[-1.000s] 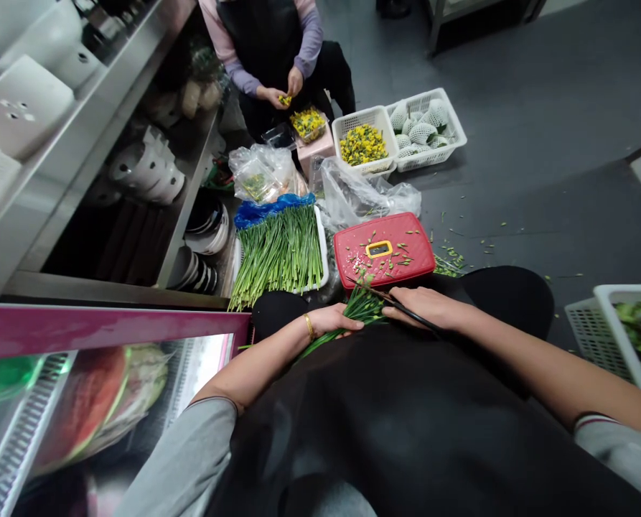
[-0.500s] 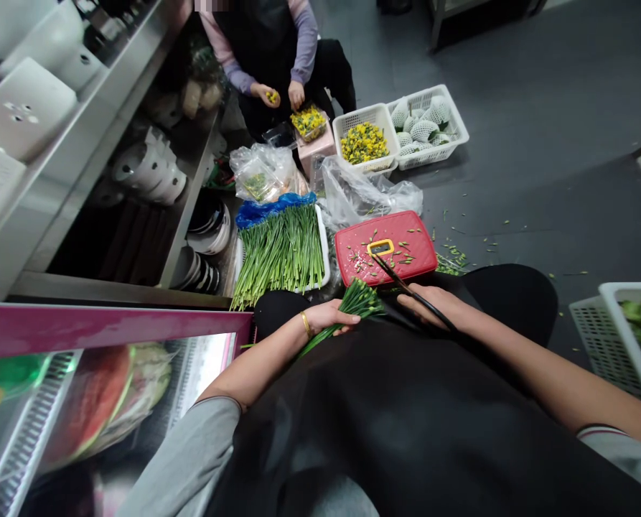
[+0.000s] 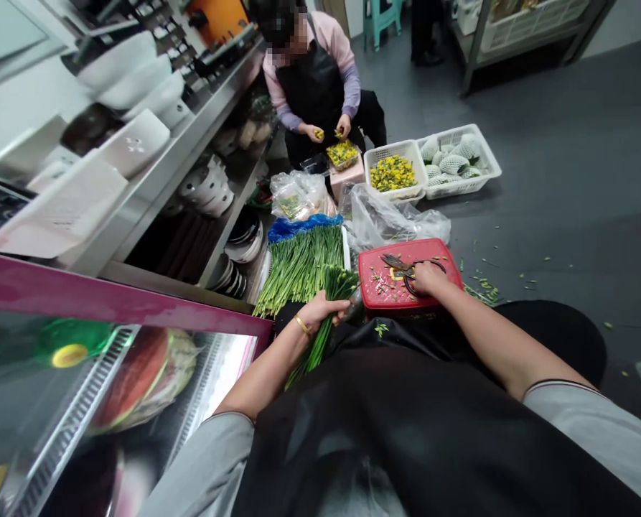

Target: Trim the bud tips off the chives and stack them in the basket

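My left hand (image 3: 320,313) is closed around a bunch of flowering chives (image 3: 320,345), the budded tops pointing away and the stems hanging toward my lap. Out over a red lidded box (image 3: 371,287), my right hand (image 3: 428,278) has its fingers at the handles of dark scissors (image 3: 398,263). The scissors lie low over the lid with their blades pointing left. Snipped buds and small bits are scattered across the lid. Beyond my left hand, many more chives (image 3: 298,262) fill a white basket with a blue bag at its far end.
A co-worker (image 3: 314,79) sits ahead, handling yellow flowers above a filled clear tray (image 3: 342,154). White baskets hold yellow flowers (image 3: 392,172) and net-wrapped produce (image 3: 454,159). Plastic bags (image 3: 374,215) lie behind the red box. A steel shelf with dishes and a lit display case (image 3: 153,388) flank my left.
My right hand has carried the scissors forward from my lap onto the red box. The chive bunch in my left hand has swung more upright. The view has tilted up.
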The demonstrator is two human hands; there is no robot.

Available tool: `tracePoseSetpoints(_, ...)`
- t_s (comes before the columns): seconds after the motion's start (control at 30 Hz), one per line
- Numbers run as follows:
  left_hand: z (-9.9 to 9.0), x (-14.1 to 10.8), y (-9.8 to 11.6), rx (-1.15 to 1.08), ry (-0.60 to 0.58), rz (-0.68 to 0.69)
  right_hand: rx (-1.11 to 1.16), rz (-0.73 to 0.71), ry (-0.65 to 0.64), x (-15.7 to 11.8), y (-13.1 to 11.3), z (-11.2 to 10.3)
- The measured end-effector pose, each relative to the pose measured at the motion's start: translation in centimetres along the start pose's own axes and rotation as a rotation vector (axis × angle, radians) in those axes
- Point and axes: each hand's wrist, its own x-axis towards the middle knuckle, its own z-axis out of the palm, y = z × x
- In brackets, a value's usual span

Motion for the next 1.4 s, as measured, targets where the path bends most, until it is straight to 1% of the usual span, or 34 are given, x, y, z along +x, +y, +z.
tracePoseSetpoints(0.07, 0.0, -0.2, -0.2, -0.053, -0.015, 0.003, -0.015, -0.016, 0.008, -0.4, -0.3, -0.4)
tracePoseSetpoints(0.13, 0.1, 0.0, -0.6, -0.09, -0.037, -0.001, 0.01, -0.068, 0.084, -1.7, -0.9, -1.4)
tracePoseSetpoints(0.17, 0.2, 0.2, -0.8, -0.101, -0.048, -0.01, 0.053, -0.138, 0.156, -2.7, -1.4, -2.0)
tracePoseSetpoints(0.2, 0.3, 0.4, -1.0, -0.105, -0.063, -0.02, 0.111, -0.243, 0.239, -3.9, -2.0, -2.7)
tracePoseSetpoints(0.27, 0.7, 0.9, -1.4, -0.095, -0.094, -0.033, 0.212, -0.512, 0.386, -6.6, -3.5, -4.1)
tracePoseSetpoints(0.3, 1.0, 1.1, -1.6, -0.089, -0.112, -0.036, 0.226, -0.632, 0.428, -7.7, -4.3, -4.6)
tracePoseSetpoints(0.33, 1.2, 1.2, -1.7, -0.088, -0.135, -0.039, 0.203, -0.716, 0.439, -8.7, -5.0, -5.0)
tracePoseSetpoints(0.37, 1.5, 1.3, -1.8, -0.093, -0.16, -0.041, 0.159, -0.763, 0.435, -9.5, -5.6, -5.2)
tracePoseSetpoints(0.4, 1.7, 1.3, -1.8, -0.104, -0.185, -0.044, 0.108, -0.782, 0.423, -10.0, -6.0, -5.3)
tracePoseSetpoints(0.5, 2.1, 1.1, -1.8, -0.156, -0.238, -0.063, -0.016, -0.764, 0.366, -10.5, -6.4, -5.2)
tracePoseSetpoints(0.57, 2.2, 0.8, -1.8, -0.193, -0.224, -0.07, -0.069, -0.747, 0.337, -10.6, -6.4, -4.9)
tracePoseSetpoints(0.63, 2.1, 0.6, -1.9, -0.209, -0.157, -0.051, -0.09, -0.74, 0.316, -10.7, -6.4, -4.4)
tracePoseSetpoints(0.7, 2.2, 0.4, -2.0, -0.183, -0.06, 0.008, -0.014, -0.733, 0.308, -10.8, -6.7, -3.7)
tracePoseSetpoints(0.73, 2.3, 0.3, -2.1, -0.165, -0.024, 0.039, 0.089, -0.72, 0.307, -10.8, -6.9, -3.2)
tracePoseSetpoints(0.77, 2.4, 0.2, -2.2, -0.15, -0.002, 0.068, 0.241, -0.696, 0.304, -10.6, -7.0, -2.8)
tracePoseSetpoints(0.83, 2.5, 0.0, -2.2, -0.142, 0.0, 0.106, 0.665, -0.604, 0.281, -10.0, -7.1, -2.0)
tracePoseSetpoints(0.9, 2.5, -0.3, -2.2, -0.159, -0.02, 0.121, 1.144, -0.449, 0.253, -9.2, -6.7, -1.7)
tracePoseSetpoints(0.93, 2.5, -0.4, -2.2, -0.171, -0.028, 0.123, 1.341, -0.374, 0.234, -8.9, -6.3, -1.8)
tracePoseSetpoints(0.97, 2.4, -0.6, -2.1, -0.182, -0.042, 0.118, 1.472, -0.327, 0.211, -8.6, -5.8, -2.1)
tracePoseSetpoints(1.0, 2.4, -0.7, -2.0, -0.19, -0.061, 0.109, 1.525, -0.318, 0.193, -8.4, -5.3, -2.5)
tracePoseSetpoints(1.03, 2.3, -0.9, -1.9, -0.193, -0.084, 0.1, 1.501, -0.347, 0.186, -8.4, -4.8, -3.1)
tracePoseSetpoints(1.13, 2.3, -1.2, -1.6, -0.15, -0.182, 0.076, 1.206, -0.555, 0.188, -8.9, -4.1, -4.7)
tracePoseSetpoints(1.2, 2.4, -1.3, -1.4, -0.118, -0.218, 0.076, 1.06, -0.7, 0.113, -9.2, -4.3, -5.3)
tracePoseSetpoints(1.23, 2.5, -1.3, -1.4, -0.11, -0.222, 0.075, 1.005, -0.75, 0.057, -9.2, -4.4, -5.3)
tracePoseSetpoints(1.27, 2.6, -1.3, -1.3, -0.109, -0.218, 0.073, 0.962, -0.765, 0.026, -9.1, -4.5, -5.2)
tracePoseSetpoints(1.3, 2.7, -1.3, -1.3, -0.112, -0.208, 0.069, 0.944, -0.732, 0.042, -8.8, -4.4, -4.9)
tracePoseSetpoints(1.4, 2.7, -1.0, -1.5, -0.128, -0.156, 0.038, 1.024, -0.467, 0.229, -7.6, -3.4, -3.8)
